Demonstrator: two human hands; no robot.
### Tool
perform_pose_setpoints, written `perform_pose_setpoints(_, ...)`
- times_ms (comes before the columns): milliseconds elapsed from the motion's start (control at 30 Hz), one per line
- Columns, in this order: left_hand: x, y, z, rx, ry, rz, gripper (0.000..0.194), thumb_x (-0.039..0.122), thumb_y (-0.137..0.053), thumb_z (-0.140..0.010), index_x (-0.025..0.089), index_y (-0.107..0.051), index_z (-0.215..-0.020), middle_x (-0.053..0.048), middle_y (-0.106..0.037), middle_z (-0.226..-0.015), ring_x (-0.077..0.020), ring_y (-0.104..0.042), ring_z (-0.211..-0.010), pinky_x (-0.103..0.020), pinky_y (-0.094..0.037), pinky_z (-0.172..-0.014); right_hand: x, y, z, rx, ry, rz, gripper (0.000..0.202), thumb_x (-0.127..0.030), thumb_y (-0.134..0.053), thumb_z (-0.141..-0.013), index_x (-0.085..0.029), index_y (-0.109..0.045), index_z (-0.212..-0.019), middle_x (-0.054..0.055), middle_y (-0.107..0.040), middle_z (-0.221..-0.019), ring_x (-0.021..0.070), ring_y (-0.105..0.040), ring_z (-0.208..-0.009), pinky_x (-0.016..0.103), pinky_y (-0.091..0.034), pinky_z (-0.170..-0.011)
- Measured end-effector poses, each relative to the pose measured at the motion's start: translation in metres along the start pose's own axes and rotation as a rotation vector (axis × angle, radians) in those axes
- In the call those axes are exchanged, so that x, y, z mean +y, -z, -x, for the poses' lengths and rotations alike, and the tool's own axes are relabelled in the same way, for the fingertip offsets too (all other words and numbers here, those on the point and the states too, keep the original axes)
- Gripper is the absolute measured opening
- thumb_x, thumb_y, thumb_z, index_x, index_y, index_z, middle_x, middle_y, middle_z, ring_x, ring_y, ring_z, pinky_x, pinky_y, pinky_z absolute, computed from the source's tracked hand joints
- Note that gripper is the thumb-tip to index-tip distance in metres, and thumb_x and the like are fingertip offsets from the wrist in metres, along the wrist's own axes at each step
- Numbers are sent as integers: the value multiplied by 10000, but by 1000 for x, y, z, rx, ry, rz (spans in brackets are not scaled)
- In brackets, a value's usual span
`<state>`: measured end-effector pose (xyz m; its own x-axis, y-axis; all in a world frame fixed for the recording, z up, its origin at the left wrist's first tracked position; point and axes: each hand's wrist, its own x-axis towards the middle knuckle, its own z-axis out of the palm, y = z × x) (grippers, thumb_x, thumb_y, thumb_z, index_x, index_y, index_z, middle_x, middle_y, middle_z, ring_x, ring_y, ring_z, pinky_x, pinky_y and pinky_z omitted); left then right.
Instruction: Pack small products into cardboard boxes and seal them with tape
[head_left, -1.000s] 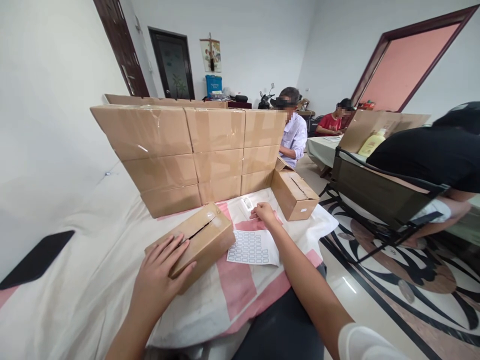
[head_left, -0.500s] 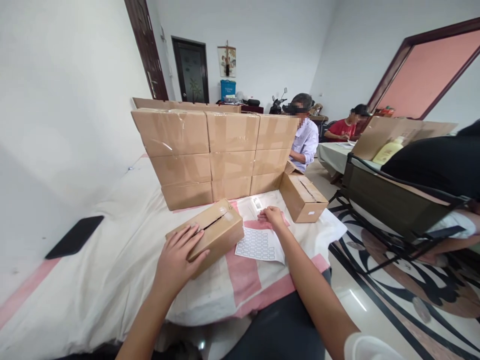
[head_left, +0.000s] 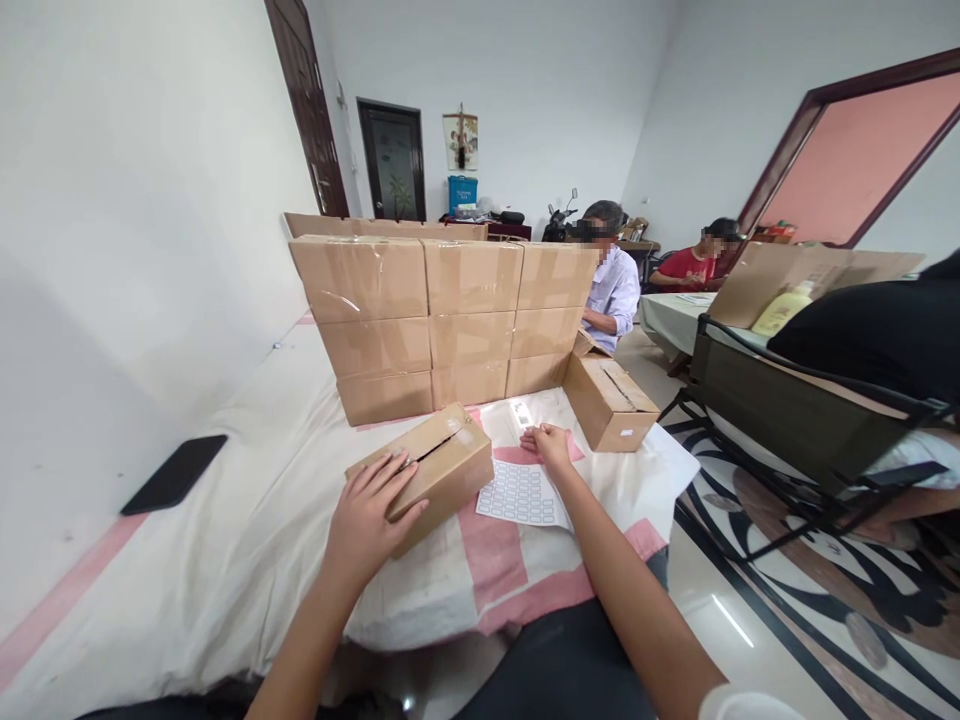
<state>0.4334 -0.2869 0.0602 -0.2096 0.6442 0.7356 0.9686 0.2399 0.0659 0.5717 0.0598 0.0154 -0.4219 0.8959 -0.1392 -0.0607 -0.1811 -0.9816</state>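
Observation:
My left hand (head_left: pixel 375 515) lies over the near left end of a taped cardboard box (head_left: pixel 454 465), fingers spread along its top and the thumb down its front side. A dark slit runs along the lid. To the right, my right hand (head_left: pixel 551 446) is low over the cloth with its fingers curled together; whatever is between the fingertips is too small to make out. A sheet of small printed labels (head_left: pixel 519 496) lies just below that hand, partly under the wrist. Beyond the fingertips is a small white piece with dark print (head_left: pixel 520 412).
Stacked cardboard boxes (head_left: pixel 469 320) form a wall at the back of the cloth-covered table (head_left: pixel 262 560). Another box (head_left: pixel 611 405) stands at the right edge. A black phone (head_left: pixel 174 472) lies at left. Behind sits a person in a light shirt (head_left: pixel 613 285); a folding chair (head_left: pixel 780 430) is at right.
The view has shifted slightly, so everything appears a little further right and lower. Both hands keep nearly the same places, the right fingers curled a bit more.

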Motion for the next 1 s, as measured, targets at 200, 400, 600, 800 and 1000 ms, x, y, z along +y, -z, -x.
perform_pose_setpoints(200,1,1,0,-4,3,-2,450,483,-618,-922,194,-665,-1263,-97,-649,-1371,-328,-602,-1256,-528,-504,-1016,-1,-1,4,0,-44,7,251,-81,-629,-738,-194,-424,-647,44,-675,-662,162,-719,-639,249,-629,-619)
perform_pose_setpoints(400,3,1,-1,6,2,3,440,482,-619,-922,204,-668,-1259,-91,-657,-1360,-328,-602,-1257,-529,-507,-1012,-8,2,12,-10,-121,22,201,-67,-623,-740,-179,-466,-684,58,-689,-690,166,-724,-657,219,-611,-563)
perform_pose_setpoints(600,2,2,-2,5,23,36,446,490,-625,-916,213,-671,-1262,-94,-654,-1364,-331,-603,-1257,-538,-497,-1034,-7,7,15,-59,-170,18,137,-127,-627,-792,-176,-501,-778,48,-693,-781,167,-719,-653,297,-637,-579)
perform_pose_setpoints(800,1,1,-1,-14,28,61,439,483,-641,-908,217,-668,-1257,-103,-655,-1360,-335,-589,-1274,-550,-486,-1052,-7,7,18,-65,-191,19,126,-161,-662,-809,-165,-536,-811,55,-693,-754,169,-707,-597,298,-623,-546)
perform_pose_setpoints(1000,-2,1,-1,-54,8,44,420,454,-644,-911,237,-654,-1270,-104,-648,-1368,-335,-593,-1272,-559,-494,-1044,-9,6,22,-52,-180,-6,89,-150,-632,-825,-151,-545,-805,60,-700,-705,138,-648,-474,223,-536,-440)
